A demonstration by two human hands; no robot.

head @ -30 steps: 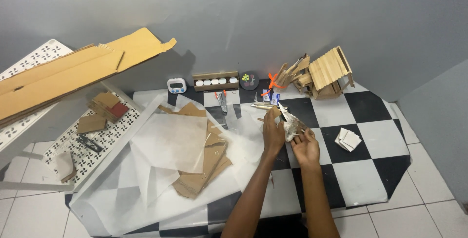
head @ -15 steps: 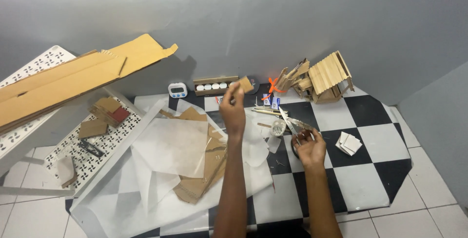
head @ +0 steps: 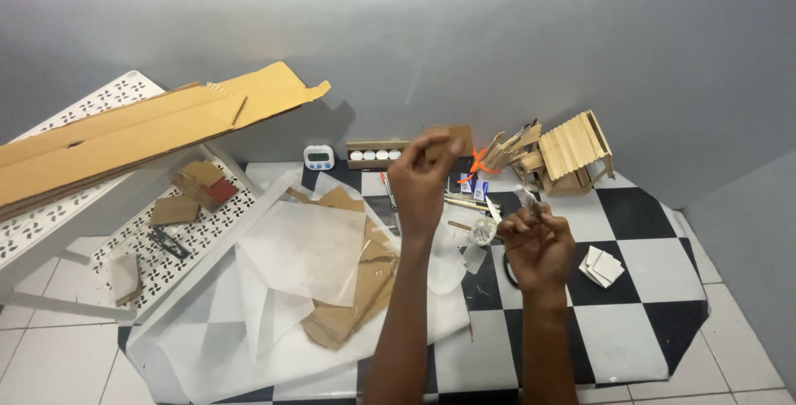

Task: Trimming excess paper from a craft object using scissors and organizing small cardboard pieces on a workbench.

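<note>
left hand (head: 421,174) raised, grip pinching a small cardboard piece (head: 452,137). right hand (head: 537,237) pinching a small pale object (head: 526,198) above the checkered desk (head: 638,268).

Dim, even indoor light; the cardboard sheet (head: 149,127) throws a soft shadow on the grey wall (head: 497,32). Slight wide-angle bending at edges.

Cardboard sheets (head: 356,289) lie left of both hands – stick house (head: 568,156) behind, card stack (head: 601,266) right

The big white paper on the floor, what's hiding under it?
Brown cardboard pieces poke out from under the white paper sheet, with more white sheets below. Whatever lies beneath its middle is covered.
</note>
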